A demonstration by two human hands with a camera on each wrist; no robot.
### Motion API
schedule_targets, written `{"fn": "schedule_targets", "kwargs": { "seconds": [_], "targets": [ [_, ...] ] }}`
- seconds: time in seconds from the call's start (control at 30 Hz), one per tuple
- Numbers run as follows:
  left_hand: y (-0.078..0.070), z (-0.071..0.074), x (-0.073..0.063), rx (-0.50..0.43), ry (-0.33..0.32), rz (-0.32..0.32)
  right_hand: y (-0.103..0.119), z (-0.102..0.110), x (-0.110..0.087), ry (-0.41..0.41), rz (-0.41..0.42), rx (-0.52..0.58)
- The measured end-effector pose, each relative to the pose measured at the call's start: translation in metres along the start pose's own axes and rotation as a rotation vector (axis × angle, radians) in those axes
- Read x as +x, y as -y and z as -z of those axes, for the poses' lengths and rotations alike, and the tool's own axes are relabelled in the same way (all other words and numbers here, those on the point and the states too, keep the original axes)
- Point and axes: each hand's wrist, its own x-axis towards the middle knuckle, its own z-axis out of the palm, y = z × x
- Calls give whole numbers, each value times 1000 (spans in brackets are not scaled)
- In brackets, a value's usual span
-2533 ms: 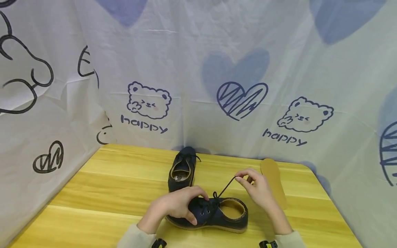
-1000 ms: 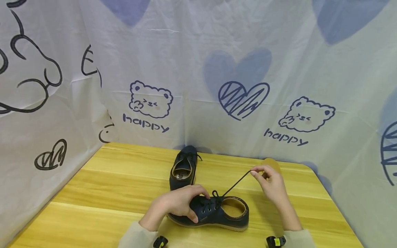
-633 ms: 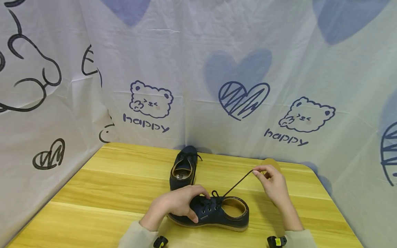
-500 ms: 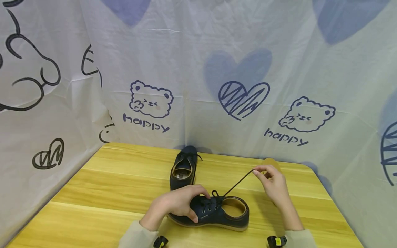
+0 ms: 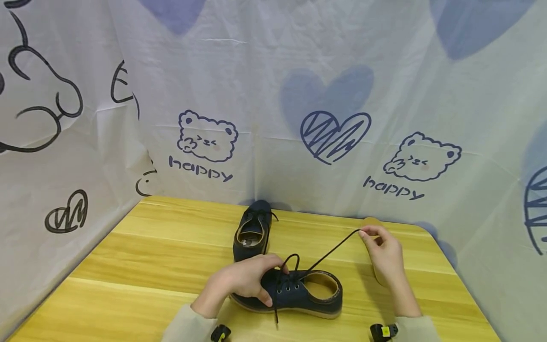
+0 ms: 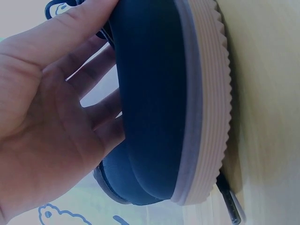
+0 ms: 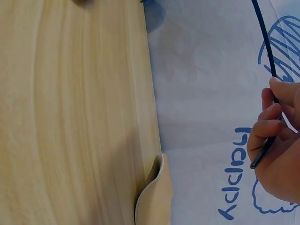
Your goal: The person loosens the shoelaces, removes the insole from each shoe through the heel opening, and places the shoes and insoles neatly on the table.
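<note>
Over the front of the shoe (image 5: 295,299), the left hand (image 5: 245,280) is clamped, its thumb on the near side. By the head view's clock, the shoe's long axis runs from nine to three, toe pointing to nine and heel to three. Most of it lies at three o'clock from this hand, sole down on the bench (image 5: 171,247). At about two o'clock from the shoe's eyelets, the right hand (image 5: 384,251) pinches one lace (image 7: 267,42), drawn straight; the shoe lies at about eight o'clock from that hand. The loose lace end (image 5: 275,304) arches up, then drops over the near side towards six. Beyond the left hand, at twelve, stands a second shoe (image 5: 252,232), toe to about twelve. Behind the right hand lies a tan insole (image 5: 371,221), partly hidden. Farther out hangs a printed cloth (image 5: 265,71).
</note>
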Motion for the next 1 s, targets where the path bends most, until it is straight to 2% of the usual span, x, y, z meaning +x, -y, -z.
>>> {"fn": "schedule_targets", "kwargs": {
  "seconds": [0.13,0.6,0.83,1.0],
  "targets": [
    [-1,1,0,-5,2,2,1,-2,-1,71,1,8],
    [-4,2,-1,2,3,8,-3,-17,-8,461,98,-39],
    [-4,2,-1,7,4,12,-6,-23,-11,656,117,-53],
    [-4,2,-2,6,1,10,-6,-25,-14,755,185,-73]
  ]
}}
